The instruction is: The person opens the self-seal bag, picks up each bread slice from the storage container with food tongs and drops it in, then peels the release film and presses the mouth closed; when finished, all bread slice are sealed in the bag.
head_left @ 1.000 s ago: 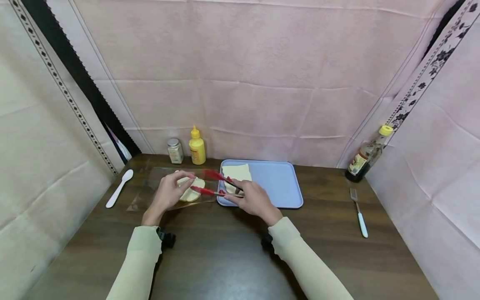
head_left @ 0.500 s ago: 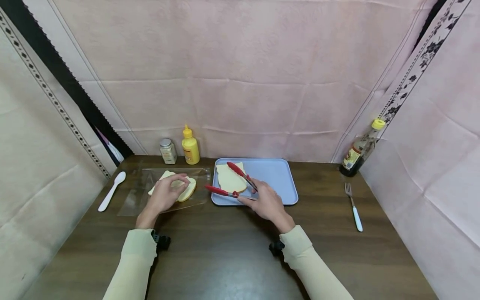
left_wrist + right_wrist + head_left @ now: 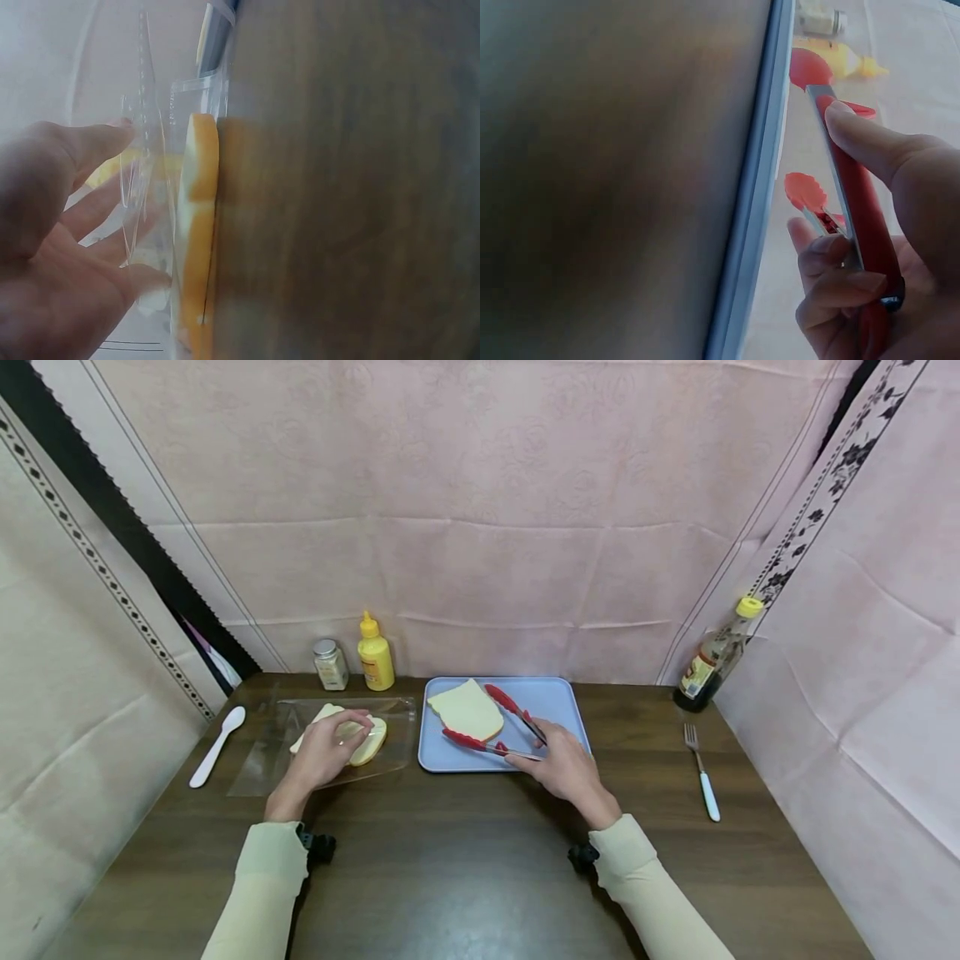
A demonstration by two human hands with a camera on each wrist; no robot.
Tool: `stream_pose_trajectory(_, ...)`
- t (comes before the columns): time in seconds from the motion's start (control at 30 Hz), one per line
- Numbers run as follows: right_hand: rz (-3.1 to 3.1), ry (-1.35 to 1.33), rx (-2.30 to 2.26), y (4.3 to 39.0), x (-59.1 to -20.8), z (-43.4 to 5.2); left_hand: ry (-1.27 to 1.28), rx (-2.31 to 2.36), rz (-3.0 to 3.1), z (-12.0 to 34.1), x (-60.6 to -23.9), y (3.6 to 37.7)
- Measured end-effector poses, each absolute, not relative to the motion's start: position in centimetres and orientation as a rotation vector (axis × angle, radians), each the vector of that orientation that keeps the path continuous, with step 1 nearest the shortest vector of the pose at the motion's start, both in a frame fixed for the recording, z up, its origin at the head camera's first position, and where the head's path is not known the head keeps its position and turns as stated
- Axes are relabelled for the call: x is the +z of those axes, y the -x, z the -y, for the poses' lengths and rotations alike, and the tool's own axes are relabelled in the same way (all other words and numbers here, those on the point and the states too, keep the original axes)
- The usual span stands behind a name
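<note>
My left hand [image 3: 326,752] holds the edge of a clear plastic package [image 3: 401,727] with thumb and fingers; in the left wrist view the plastic [image 3: 146,187] stands between them. Pale bread slices [image 3: 371,743] with a golden crust lie in it, partly hidden by that hand. My right hand [image 3: 558,764] grips red-and-silver tongs [image 3: 465,740], whose arms stand apart. Another bread slice [image 3: 468,706] lies flat on the blue tray [image 3: 540,689], between the spread red tips. In the right wrist view, thumb and curled fingers wrap the tongs' red handle [image 3: 866,217].
Behind the package stand a silver-capped jar [image 3: 330,667] and a yellow squeeze bottle [image 3: 375,656]. A white spoon [image 3: 217,749] lies at the left. To the right are a fork [image 3: 702,777] and a dark sauce bottle [image 3: 708,668] by the cloth wall [image 3: 480,568].
The tongs have spread and moved right with my right hand. On the tray the bread slice has turned, one corner now pointing back. My left hand stays at the package, its fingers slightly lower.
</note>
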State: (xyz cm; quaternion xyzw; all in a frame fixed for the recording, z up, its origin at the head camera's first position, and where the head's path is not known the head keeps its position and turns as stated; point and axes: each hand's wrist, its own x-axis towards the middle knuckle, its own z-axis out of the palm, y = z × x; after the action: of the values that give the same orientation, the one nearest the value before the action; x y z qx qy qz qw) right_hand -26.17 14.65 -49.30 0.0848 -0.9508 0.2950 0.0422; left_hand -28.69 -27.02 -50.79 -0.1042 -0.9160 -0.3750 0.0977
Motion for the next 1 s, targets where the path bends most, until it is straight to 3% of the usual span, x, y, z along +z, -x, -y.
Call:
stream_pose_trajectory(0.23, 2.964, -0.215, 0.932, 26.2, -49.8, -16.9, 0.323, -1.080, 2.714, 27.3, -50.9, 28.3)
stream_pose_trajectory(1.0, 2.953, -0.335, 1.021, 27.5, -49.6, -17.8, 0.385, -1.169, 2.701, 27.0, -51.1, 28.7)
